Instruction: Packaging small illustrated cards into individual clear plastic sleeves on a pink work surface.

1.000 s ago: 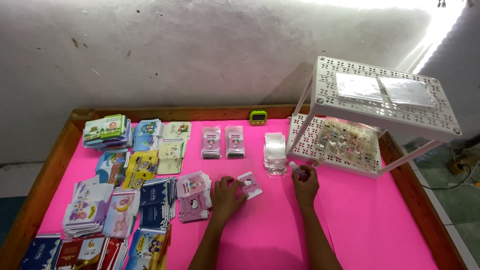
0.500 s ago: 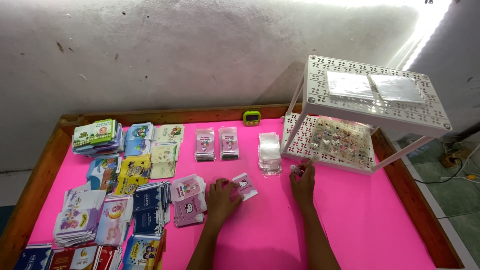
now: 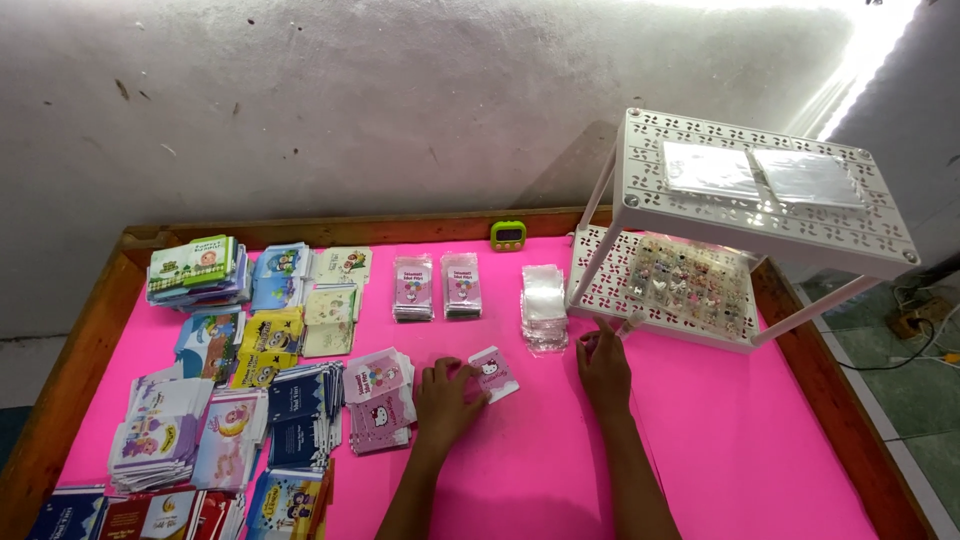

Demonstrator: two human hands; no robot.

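Note:
My left hand (image 3: 445, 400) rests palm down on the pink tabletop (image 3: 520, 450), its fingers touching a small pink card (image 3: 494, 372) with a white cartoon cat on it. Just left of that hand lies a loose pile of similar pink cards (image 3: 378, 398). My right hand (image 3: 603, 368) is at the front edge of the white rack's lower shelf (image 3: 660, 330), fingertips pinched on something small that I cannot make out. A stack of clear plastic sleeves (image 3: 544, 305) lies between my two hands, a little farther back.
A white two-tier perforated rack (image 3: 760, 200) stands at the right, with small trinkets on its lower shelf and clear sheets on top. Two pink card stacks (image 3: 437, 286) and a green timer (image 3: 508, 235) lie at the back. Several stacks of printed cards (image 3: 230, 370) fill the left. A wooden rim (image 3: 90, 350) borders the table.
My view has shifted slightly. My left hand stays on the pink card, and my right hand has stayed at the rack's lower shelf edge.

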